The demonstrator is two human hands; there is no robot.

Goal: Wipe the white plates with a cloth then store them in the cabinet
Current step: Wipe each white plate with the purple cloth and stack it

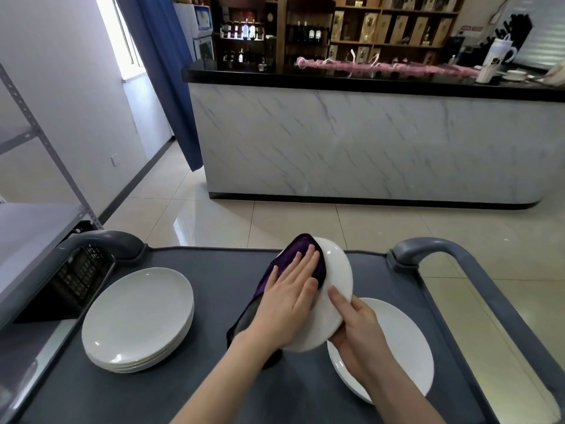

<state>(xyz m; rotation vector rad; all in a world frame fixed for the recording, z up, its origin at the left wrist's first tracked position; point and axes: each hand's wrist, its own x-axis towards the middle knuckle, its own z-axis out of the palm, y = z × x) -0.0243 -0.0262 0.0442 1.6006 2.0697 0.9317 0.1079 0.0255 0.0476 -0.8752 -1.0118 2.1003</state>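
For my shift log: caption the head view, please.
Left hand presses purple cloth against tilted round white plate gripped by right hand over grey cart.

1. Room bright and even; daylight from the window (128,35) far up-left of the left hand (290,301) fingers (308,258); pane blown out.
2. Pale glare on the floor tiles (195,221) beyond the fingers; small highlights on the stacked plates (137,316) to their left.
3. Just right of the fingers the held plate (333,289) reads near-white, with little surface detail; soft shadow on the cart top (214,377) below them.
4. Wide-angle bend; the rack post (46,140) far left of the fingers leans.
5. The shelves (382,26) far beyond the fingers are soft and smeared.
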